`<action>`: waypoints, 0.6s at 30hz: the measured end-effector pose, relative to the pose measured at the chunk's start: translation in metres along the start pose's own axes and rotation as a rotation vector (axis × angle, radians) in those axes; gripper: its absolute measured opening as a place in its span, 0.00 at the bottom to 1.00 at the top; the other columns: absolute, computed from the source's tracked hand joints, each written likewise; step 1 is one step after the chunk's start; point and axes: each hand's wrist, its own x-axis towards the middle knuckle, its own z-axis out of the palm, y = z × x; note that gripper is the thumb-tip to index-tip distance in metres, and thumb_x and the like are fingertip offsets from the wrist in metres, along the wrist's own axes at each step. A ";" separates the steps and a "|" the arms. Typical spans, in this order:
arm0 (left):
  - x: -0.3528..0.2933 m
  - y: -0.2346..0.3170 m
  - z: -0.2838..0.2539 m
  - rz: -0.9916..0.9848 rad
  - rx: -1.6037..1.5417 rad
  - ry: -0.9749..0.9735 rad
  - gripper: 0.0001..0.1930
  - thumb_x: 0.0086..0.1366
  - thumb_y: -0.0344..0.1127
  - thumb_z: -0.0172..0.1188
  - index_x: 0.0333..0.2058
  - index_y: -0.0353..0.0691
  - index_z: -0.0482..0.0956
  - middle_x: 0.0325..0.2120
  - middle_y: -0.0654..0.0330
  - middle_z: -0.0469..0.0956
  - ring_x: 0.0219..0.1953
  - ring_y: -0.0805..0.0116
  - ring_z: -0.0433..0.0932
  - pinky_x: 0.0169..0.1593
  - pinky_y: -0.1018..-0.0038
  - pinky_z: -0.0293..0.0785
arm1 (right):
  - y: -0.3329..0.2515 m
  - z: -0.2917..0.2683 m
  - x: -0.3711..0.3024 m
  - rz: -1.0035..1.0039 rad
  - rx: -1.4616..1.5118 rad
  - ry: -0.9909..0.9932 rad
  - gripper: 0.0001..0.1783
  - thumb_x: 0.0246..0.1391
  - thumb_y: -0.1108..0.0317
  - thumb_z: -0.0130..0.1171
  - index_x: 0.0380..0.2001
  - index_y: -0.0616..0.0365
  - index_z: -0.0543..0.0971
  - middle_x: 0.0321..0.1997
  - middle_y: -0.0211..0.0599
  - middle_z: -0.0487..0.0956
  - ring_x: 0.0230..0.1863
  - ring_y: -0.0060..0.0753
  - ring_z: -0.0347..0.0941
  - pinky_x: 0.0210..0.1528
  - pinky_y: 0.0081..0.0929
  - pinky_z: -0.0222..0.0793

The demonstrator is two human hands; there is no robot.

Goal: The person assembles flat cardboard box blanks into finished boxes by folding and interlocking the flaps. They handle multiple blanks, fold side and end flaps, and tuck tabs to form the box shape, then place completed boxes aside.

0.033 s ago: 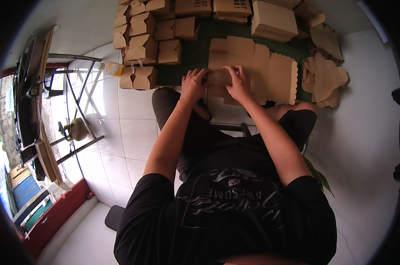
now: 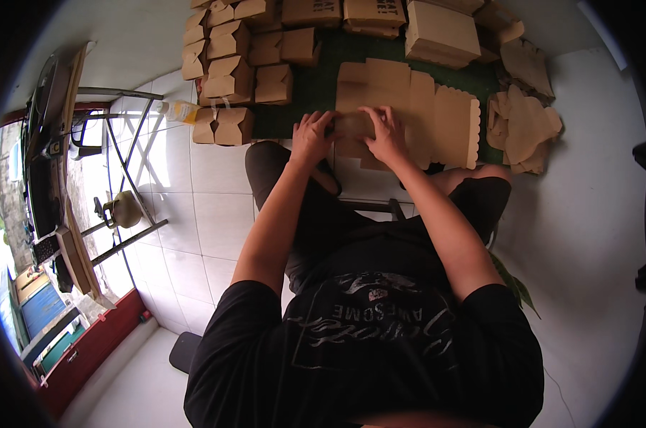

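A large flat sheet of brown cardboard [image 2: 420, 107], creased into panels with a scalloped right edge, lies in front of me on a dark green surface. My left hand [image 2: 313, 137] is at the sheet's near left edge, fingers curved and a little apart. Over the near part of the cardboard is my right hand [image 2: 386, 135], its thumb and bent fingers spread apart. A faint, blurred pale patch shows between the two hands; I cannot make out what it is. Neither hand visibly holds anything, though the undersides of the fingers are hidden.
Folded brown boxes [image 2: 229, 75] stand in rows at the far left. A larger box [image 2: 443, 34] stands at the back right, beside a pile of cardboard pieces [image 2: 524, 127]. A bottle with yellow contents [image 2: 180, 111] is left of the boxes. A metal-legged frame [image 2: 127, 153] stands farther left.
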 end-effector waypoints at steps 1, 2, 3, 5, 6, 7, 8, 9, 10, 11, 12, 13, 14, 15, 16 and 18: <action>0.000 0.000 -0.001 0.004 0.005 -0.005 0.27 0.63 0.47 0.80 0.61 0.62 0.85 0.44 0.67 0.84 0.55 0.54 0.83 0.57 0.49 0.76 | 0.002 -0.001 0.000 0.030 -0.013 -0.037 0.47 0.50 0.60 0.87 0.73 0.32 0.76 0.66 0.37 0.73 0.66 0.48 0.75 0.68 0.59 0.69; 0.001 0.000 -0.001 -0.001 0.007 -0.018 0.28 0.63 0.46 0.80 0.62 0.63 0.85 0.44 0.67 0.84 0.55 0.55 0.83 0.57 0.49 0.76 | 0.002 -0.001 0.000 0.008 -0.012 -0.019 0.48 0.49 0.59 0.87 0.73 0.32 0.76 0.67 0.37 0.73 0.66 0.49 0.75 0.69 0.59 0.69; 0.001 0.000 -0.002 -0.013 0.006 -0.043 0.28 0.64 0.46 0.80 0.62 0.63 0.85 0.44 0.67 0.84 0.56 0.55 0.83 0.57 0.49 0.76 | 0.003 -0.001 0.000 0.019 -0.021 -0.027 0.49 0.48 0.59 0.87 0.73 0.31 0.76 0.67 0.38 0.72 0.67 0.49 0.74 0.69 0.59 0.69; 0.002 -0.001 -0.003 -0.003 -0.001 -0.045 0.29 0.63 0.45 0.80 0.63 0.64 0.84 0.44 0.67 0.84 0.56 0.55 0.82 0.58 0.49 0.76 | 0.002 0.001 0.001 0.038 -0.027 -0.034 0.50 0.47 0.59 0.88 0.74 0.30 0.76 0.68 0.38 0.72 0.69 0.50 0.74 0.70 0.59 0.69; 0.002 -0.001 -0.004 0.000 -0.007 -0.055 0.29 0.63 0.45 0.80 0.64 0.64 0.84 0.44 0.67 0.84 0.56 0.55 0.82 0.58 0.49 0.76 | 0.001 0.003 0.002 0.047 -0.024 -0.033 0.50 0.47 0.58 0.88 0.74 0.30 0.76 0.69 0.38 0.71 0.70 0.50 0.73 0.71 0.60 0.69; 0.002 0.000 -0.004 0.000 -0.001 -0.062 0.30 0.63 0.45 0.80 0.64 0.65 0.84 0.44 0.67 0.84 0.56 0.56 0.82 0.58 0.49 0.76 | 0.000 0.004 0.002 0.058 -0.020 -0.032 0.51 0.47 0.58 0.89 0.74 0.30 0.76 0.69 0.38 0.71 0.71 0.50 0.73 0.72 0.60 0.68; 0.002 0.000 -0.004 0.000 0.005 -0.067 0.30 0.63 0.44 0.80 0.65 0.65 0.84 0.44 0.67 0.84 0.56 0.56 0.82 0.58 0.49 0.76 | -0.002 0.006 0.001 0.075 -0.036 -0.040 0.50 0.47 0.58 0.88 0.74 0.30 0.76 0.70 0.38 0.71 0.72 0.50 0.72 0.72 0.61 0.67; 0.002 0.000 -0.005 -0.001 0.010 -0.075 0.31 0.63 0.44 0.80 0.65 0.66 0.83 0.44 0.67 0.83 0.56 0.56 0.82 0.58 0.49 0.76 | -0.004 0.008 0.002 0.090 -0.050 -0.048 0.50 0.48 0.58 0.88 0.74 0.30 0.76 0.70 0.38 0.71 0.73 0.51 0.72 0.73 0.62 0.67; 0.003 -0.001 -0.006 0.003 0.021 -0.080 0.31 0.63 0.44 0.80 0.66 0.66 0.83 0.45 0.67 0.83 0.56 0.56 0.82 0.58 0.49 0.76 | -0.005 0.010 0.003 0.120 -0.060 -0.071 0.50 0.49 0.58 0.88 0.74 0.30 0.76 0.70 0.38 0.71 0.74 0.51 0.71 0.73 0.63 0.66; 0.002 -0.001 -0.006 0.004 0.026 -0.088 0.32 0.63 0.44 0.80 0.66 0.67 0.83 0.45 0.67 0.83 0.56 0.56 0.82 0.58 0.49 0.76 | -0.006 0.011 0.002 0.094 -0.053 -0.053 0.49 0.49 0.59 0.88 0.74 0.30 0.76 0.70 0.38 0.71 0.74 0.51 0.71 0.73 0.63 0.65; 0.003 -0.001 -0.006 0.006 0.031 -0.096 0.32 0.63 0.44 0.80 0.66 0.67 0.83 0.45 0.67 0.83 0.56 0.57 0.82 0.58 0.49 0.76 | -0.006 0.010 0.002 0.084 -0.044 -0.049 0.49 0.50 0.59 0.87 0.74 0.30 0.76 0.70 0.38 0.71 0.74 0.51 0.71 0.73 0.64 0.65; 0.003 -0.001 -0.007 0.007 0.032 -0.096 0.32 0.64 0.44 0.79 0.67 0.67 0.83 0.45 0.67 0.83 0.57 0.57 0.82 0.58 0.49 0.76 | -0.005 0.010 0.002 0.102 -0.040 -0.070 0.48 0.51 0.60 0.87 0.74 0.30 0.76 0.70 0.38 0.71 0.74 0.51 0.71 0.74 0.65 0.64; 0.002 -0.002 -0.006 0.009 0.032 -0.095 0.32 0.64 0.43 0.79 0.67 0.67 0.83 0.45 0.67 0.83 0.57 0.57 0.82 0.58 0.49 0.76 | -0.003 0.009 0.001 0.070 -0.025 -0.052 0.48 0.51 0.60 0.87 0.75 0.30 0.76 0.70 0.38 0.71 0.75 0.50 0.71 0.74 0.65 0.64; 0.002 -0.002 -0.006 0.006 0.029 -0.100 0.32 0.64 0.43 0.79 0.67 0.68 0.83 0.45 0.67 0.83 0.57 0.57 0.82 0.58 0.49 0.76 | -0.002 0.008 0.000 0.066 -0.013 -0.060 0.47 0.52 0.61 0.86 0.75 0.30 0.76 0.71 0.38 0.71 0.75 0.50 0.71 0.74 0.65 0.63; 0.002 -0.003 -0.005 0.012 0.026 -0.098 0.32 0.65 0.43 0.78 0.67 0.68 0.83 0.45 0.67 0.83 0.57 0.56 0.82 0.59 0.49 0.75 | 0.001 0.008 -0.001 0.075 -0.008 -0.077 0.47 0.53 0.62 0.86 0.75 0.30 0.76 0.71 0.37 0.70 0.75 0.50 0.71 0.74 0.65 0.63; 0.001 -0.007 -0.004 0.018 0.004 -0.101 0.31 0.66 0.42 0.77 0.68 0.68 0.83 0.46 0.66 0.84 0.58 0.56 0.81 0.60 0.50 0.75 | 0.006 0.009 -0.002 0.018 -0.008 -0.033 0.45 0.55 0.64 0.84 0.74 0.32 0.77 0.70 0.38 0.71 0.73 0.50 0.72 0.72 0.63 0.66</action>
